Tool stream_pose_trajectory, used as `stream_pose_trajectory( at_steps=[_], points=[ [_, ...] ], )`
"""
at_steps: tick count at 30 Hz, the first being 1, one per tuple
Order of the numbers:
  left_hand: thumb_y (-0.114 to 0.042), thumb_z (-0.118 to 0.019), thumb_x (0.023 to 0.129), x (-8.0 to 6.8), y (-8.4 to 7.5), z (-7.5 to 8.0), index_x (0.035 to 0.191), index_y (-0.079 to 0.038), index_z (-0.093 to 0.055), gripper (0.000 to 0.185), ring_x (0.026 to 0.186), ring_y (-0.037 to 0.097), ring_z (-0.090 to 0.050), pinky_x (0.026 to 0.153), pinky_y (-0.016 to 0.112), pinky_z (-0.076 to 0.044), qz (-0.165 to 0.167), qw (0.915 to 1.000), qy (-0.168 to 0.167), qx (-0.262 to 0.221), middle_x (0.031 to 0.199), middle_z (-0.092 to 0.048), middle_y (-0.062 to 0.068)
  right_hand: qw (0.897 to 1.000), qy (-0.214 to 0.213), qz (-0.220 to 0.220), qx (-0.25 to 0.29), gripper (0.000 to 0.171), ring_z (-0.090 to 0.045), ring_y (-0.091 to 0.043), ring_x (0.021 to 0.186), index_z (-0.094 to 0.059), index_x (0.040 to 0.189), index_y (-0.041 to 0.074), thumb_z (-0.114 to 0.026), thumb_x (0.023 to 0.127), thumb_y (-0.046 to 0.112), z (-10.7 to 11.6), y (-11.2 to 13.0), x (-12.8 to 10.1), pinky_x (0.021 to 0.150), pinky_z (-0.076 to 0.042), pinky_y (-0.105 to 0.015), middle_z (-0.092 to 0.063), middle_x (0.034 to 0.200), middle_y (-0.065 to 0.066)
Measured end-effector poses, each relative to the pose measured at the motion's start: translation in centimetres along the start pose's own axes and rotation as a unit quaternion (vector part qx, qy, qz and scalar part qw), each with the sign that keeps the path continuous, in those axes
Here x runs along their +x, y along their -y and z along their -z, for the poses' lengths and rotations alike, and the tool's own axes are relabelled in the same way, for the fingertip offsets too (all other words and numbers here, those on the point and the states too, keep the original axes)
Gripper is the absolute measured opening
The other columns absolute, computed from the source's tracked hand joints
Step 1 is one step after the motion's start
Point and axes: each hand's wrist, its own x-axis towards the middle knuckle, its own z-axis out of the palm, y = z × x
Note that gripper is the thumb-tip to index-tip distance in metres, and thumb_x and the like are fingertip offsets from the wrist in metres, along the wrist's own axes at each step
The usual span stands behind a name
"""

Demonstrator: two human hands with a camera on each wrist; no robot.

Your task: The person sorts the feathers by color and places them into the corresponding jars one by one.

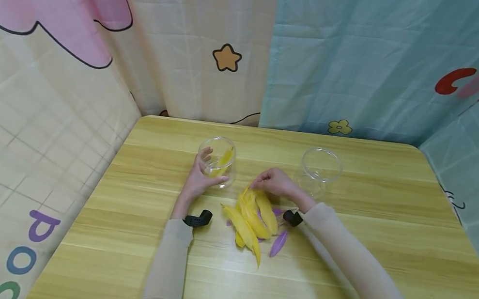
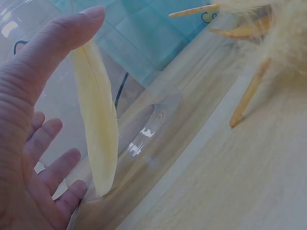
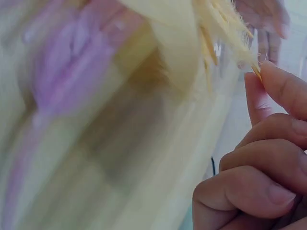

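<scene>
My left hand (image 1: 202,177) holds a clear glass jar (image 1: 227,175) from its left side, thumb in front and fingers curved behind. Inside that jar stands one yellow feather (image 2: 98,120). My right hand (image 1: 275,181) pinches the quill tip of a yellow feather (image 3: 257,71) between thumb and forefinger, the other fingers curled in. Below it on the table lies a pile of yellow feathers (image 1: 249,219), with purple feathers (image 1: 278,244) under and beside them. In the left wrist view, several quill ends (image 2: 249,93) poke toward the jar.
A second clear jar (image 1: 320,170) stands behind and right of my right hand. The wooden table (image 1: 250,297) ends at curtains (image 1: 180,41) along the back and sides. Each wrist wears a black camera; the left wrist camera (image 1: 199,219) sits near the feathers.
</scene>
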Motion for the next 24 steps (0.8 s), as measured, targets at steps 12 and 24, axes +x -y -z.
stream_pose_trajectory(
  at_steps=[12,24],
  points=[
    [-0.028,-0.088,0.067,-0.1,0.0,0.1,0.147,-0.016,-0.026,0.102,0.135,0.023,-0.027,0.103,0.052,-0.029,-0.003,1.0,0.001,0.006,0.147,-0.031,-0.006,0.994,-0.064,0.049,-0.07,0.017,-0.033,-0.011,0.049,-0.074,0.086,0.01,-0.072,0.086,0.027,1.2,2.1,-1.6,0.048,-0.029,-0.026,-0.041,0.052,0.003],
    [-0.027,-0.088,0.067,0.0,-0.1,0.1,0.146,-0.02,-0.027,0.1,0.134,0.022,-0.027,0.103,0.051,-0.03,-0.004,1.0,-0.001,0.006,0.147,-0.031,-0.005,0.966,-0.13,0.094,-0.204,0.015,-0.036,-0.01,0.045,-0.074,0.083,0.014,-0.072,0.085,0.029,2.2,4.5,-4.4,0.046,-0.03,-0.027,-0.044,0.049,0.005]
  ],
)
